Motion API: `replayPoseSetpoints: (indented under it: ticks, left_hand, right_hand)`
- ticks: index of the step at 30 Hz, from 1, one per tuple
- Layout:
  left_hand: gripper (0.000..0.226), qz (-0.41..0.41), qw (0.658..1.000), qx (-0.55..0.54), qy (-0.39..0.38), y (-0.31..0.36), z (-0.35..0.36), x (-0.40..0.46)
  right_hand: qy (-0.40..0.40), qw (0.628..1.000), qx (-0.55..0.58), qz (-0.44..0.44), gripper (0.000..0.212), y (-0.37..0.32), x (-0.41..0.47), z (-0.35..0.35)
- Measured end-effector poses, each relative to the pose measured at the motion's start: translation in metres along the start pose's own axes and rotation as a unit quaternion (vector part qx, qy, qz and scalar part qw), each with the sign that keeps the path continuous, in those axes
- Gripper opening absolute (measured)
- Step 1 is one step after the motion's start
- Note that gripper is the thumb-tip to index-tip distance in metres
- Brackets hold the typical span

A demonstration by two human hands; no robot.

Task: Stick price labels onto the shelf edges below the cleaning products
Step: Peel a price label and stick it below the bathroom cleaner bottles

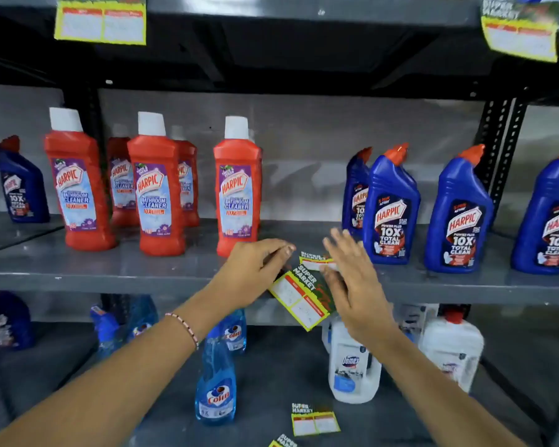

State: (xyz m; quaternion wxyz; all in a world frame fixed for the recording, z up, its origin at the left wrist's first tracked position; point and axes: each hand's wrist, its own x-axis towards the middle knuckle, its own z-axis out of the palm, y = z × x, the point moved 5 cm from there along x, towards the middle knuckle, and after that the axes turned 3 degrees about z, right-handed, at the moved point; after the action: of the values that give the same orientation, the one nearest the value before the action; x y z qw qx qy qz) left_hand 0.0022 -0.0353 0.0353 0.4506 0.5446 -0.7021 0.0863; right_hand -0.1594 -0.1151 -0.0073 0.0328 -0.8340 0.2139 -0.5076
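Head view: my left hand (255, 272) pinches a tilted green-and-yellow paper price label (300, 295) against the grey metal shelf edge (110, 280), right of the red Harpic bottles (238, 185). My right hand (352, 279) is flat, fingers spread, over a second label (313, 260) on the shelf. Blue Harpic bottles (389, 208) stand just right.

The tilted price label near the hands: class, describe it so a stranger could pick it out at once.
Find the grey middle shelf holding red and blue bottles. At its front edge, between the left hand and the right hand, hangs the price label. Unlike the labels lying on the shelf below, it slants across the shelf edge with the left fingers on it.
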Motion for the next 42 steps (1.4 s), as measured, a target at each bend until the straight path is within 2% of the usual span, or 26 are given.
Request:
replayPoseSetpoints:
  ticks: [4, 7, 10, 14, 17, 20, 24, 34, 39, 42]
  left_hand:
    - [0.013, -0.040, 0.998, -0.044, -0.009, 0.006, 0.019, -0.007]
    - [0.010, -0.096, 0.990, -0.096, 0.031, 0.002, 0.025, -0.011]
    - [0.018, -0.141, 0.980, -0.124, 0.068, -0.002, 0.028, -0.021]
    - [0.026, -0.145, 0.974, -0.126, 0.116, 0.004, 0.027, -0.034]
    - [0.023, -0.167, 0.955, -0.191, 0.155, 0.001, 0.017, -0.047]
    - [0.023, -0.189, 0.940, -0.209, 0.194, -0.009, -0.003, -0.066]
    - [0.037, -0.210, 0.931, -0.185, 0.234, -0.032, -0.049, -0.094]
    - [0.008, -0.267, 0.922, -0.124, 0.252, -0.114, -0.147, -0.144]
    - [0.015, -0.287, 0.918, -0.101, 0.256, -0.141, -0.169, -0.154]
    - [0.010, -0.280, 0.924, -0.069, 0.251, -0.147, -0.175, -0.153]
  right_hand:
    - [-0.018, 0.998, -0.047, -0.031, 0.033, 0.009, -0.015, 0.014]
    - [0.024, 0.999, -0.002, -0.032, 0.023, 0.012, -0.015, 0.012]
    - [0.033, 0.999, 0.036, -0.021, 0.024, 0.013, -0.018, 0.011]
    - [0.030, 0.996, 0.081, 0.004, 0.018, 0.011, -0.020, 0.009]
    - [0.036, 0.991, 0.127, 0.032, 0.016, 0.002, -0.019, 0.011]
    - [0.046, 0.989, 0.130, 0.047, 0.019, -0.022, -0.016, 0.023]
    - [0.050, 0.989, 0.130, 0.039, 0.018, -0.067, -0.008, 0.061]
    - [0.010, 0.995, 0.091, 0.041, 0.012, -0.165, 0.026, 0.163]
    - [0.030, 0.998, 0.043, 0.045, 0.011, -0.188, 0.031, 0.190]
    - [0.039, 0.998, 0.014, 0.053, 0.010, -0.191, 0.033, 0.196]
